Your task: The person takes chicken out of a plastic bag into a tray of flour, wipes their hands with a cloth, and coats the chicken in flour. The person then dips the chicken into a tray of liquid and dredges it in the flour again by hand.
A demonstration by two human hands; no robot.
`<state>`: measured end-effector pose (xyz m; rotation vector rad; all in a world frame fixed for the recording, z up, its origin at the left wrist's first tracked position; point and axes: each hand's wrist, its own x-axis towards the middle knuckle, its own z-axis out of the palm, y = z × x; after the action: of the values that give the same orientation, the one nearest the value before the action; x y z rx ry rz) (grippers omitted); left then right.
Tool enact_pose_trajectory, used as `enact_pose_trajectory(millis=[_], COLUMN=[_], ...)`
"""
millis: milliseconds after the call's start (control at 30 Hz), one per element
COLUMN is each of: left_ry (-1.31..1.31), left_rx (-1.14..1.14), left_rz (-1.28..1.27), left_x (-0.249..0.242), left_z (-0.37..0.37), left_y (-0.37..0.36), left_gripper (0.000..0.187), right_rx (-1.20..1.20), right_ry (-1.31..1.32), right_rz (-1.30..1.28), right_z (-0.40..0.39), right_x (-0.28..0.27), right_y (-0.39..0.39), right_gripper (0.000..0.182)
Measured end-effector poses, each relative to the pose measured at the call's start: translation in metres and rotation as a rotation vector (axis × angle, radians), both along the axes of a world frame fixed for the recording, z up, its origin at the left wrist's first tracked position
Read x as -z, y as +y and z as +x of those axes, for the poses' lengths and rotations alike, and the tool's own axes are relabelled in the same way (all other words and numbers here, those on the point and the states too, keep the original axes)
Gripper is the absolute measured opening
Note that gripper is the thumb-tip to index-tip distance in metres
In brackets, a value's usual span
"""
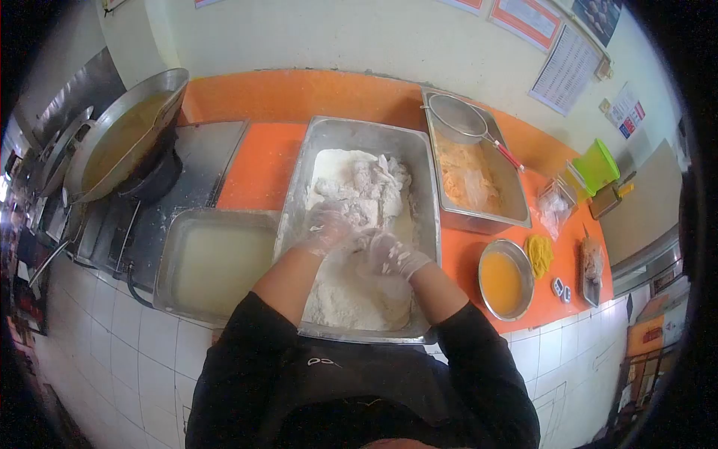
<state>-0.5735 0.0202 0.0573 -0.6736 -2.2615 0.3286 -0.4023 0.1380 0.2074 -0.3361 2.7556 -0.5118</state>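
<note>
A deep metal tray (432,194) holds white flour (351,303) with several flour-coated pieces that look like chicken (374,183) heaped in its far half. My left hand (327,228), in a clear plastic glove dusted with flour, has its fingers curled against a coated piece at the near side of the heap. Beside it, my right hand (393,254) is gloved the same way and low in the flour. Its fingers bend inward towards the left hand, and flour hides whatever lies in them.
To the left are a pan of cloudy liquid (224,254) and a big wok of oil (127,138) on the stove. To the right stand a tray of orange-coloured food (464,179) with a strainer (458,118), a bowl of orange liquid (501,283) and a yellow cloth (538,255).
</note>
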Motion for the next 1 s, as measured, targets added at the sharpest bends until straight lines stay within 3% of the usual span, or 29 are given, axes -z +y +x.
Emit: enact_pose_trajectory(millis=[67, 100, 167, 200, 267, 433, 533, 600, 633, 667, 733, 833, 900, 967, 1000], left_ry=[0.191, -0.139, -0.487, -0.497, -0.587, -1.009, -1.035, -0.822, -0.712, -0.673, -0.586, -0.949, -1.081, -1.039, -0.922], left_rx=[-0.018, 0.138, 0.231, 0.169, 0.175, 0.524, 0.437, 0.299, 0.235, 0.312, 0.463, 0.527, 0.452, 0.468, 0.521], left_rz=[0.040, 0.290, 0.286, 0.037, -0.214, -0.189, -0.131, -0.226, -0.273, -0.374, -0.585, -0.551, -0.563, -0.659, -0.748], left_x=[0.001, -0.056, -0.092, -0.094, -0.101, -0.161, -0.129, -0.074, -0.073, -0.073, -0.123, -0.152, -0.166, -0.139, -0.083], left_z=[-0.003, 0.013, 0.022, 0.021, 0.026, 0.073, 0.065, 0.048, 0.047, 0.044, 0.048, 0.046, 0.050, 0.041, 0.016], left_y=[0.004, -0.004, -0.011, -0.014, -0.017, -0.030, -0.018, -0.005, -0.004, -0.005, -0.021, -0.023, -0.028, -0.030, -0.024], left_gripper=[0.042, 0.032, 0.025, 0.028, 0.032, 0.039, 0.041, 0.038, 0.037, 0.034, 0.031, 0.028, 0.029, 0.026, 0.024], right_rx=[-0.099, -0.152, -0.249, -0.274, -0.290, -0.228, -0.101, -0.055, -0.055, -0.064, -0.097, -0.153, -0.184, -0.216, -0.220], right_ry=[-0.033, -0.054, -0.102, -0.129, -0.183, -0.304, -0.369, -0.404, -0.406, -0.413, -0.415, -0.352, -0.267, -0.149, -0.087], right_rz=[0.028, 0.050, 0.109, 0.135, 0.139, 0.018, 0.032, 0.065, 0.075, 0.081, 0.093, 0.091, 0.116, 0.208, 0.249], right_z=[0.012, 0.020, 0.039, 0.044, 0.044, 0.020, 0.000, -0.001, 0.001, 0.004, 0.008, 0.003, -0.001, 0.004, 0.007], right_x=[0.004, 0.009, 0.022, 0.030, 0.042, 0.051, 0.035, 0.019, 0.013, 0.008, 0.005, 0.013, 0.022, 0.043, 0.055], right_y=[-0.020, -0.034, -0.067, -0.080, -0.090, -0.061, -0.016, 0.011, 0.018, 0.023, 0.021, 0.005, -0.015, -0.051, -0.070], right_gripper=[0.044, 0.043, 0.042, 0.041, 0.040, 0.037, 0.035, 0.035, 0.035, 0.035, 0.035, 0.036, 0.036, 0.037, 0.037])
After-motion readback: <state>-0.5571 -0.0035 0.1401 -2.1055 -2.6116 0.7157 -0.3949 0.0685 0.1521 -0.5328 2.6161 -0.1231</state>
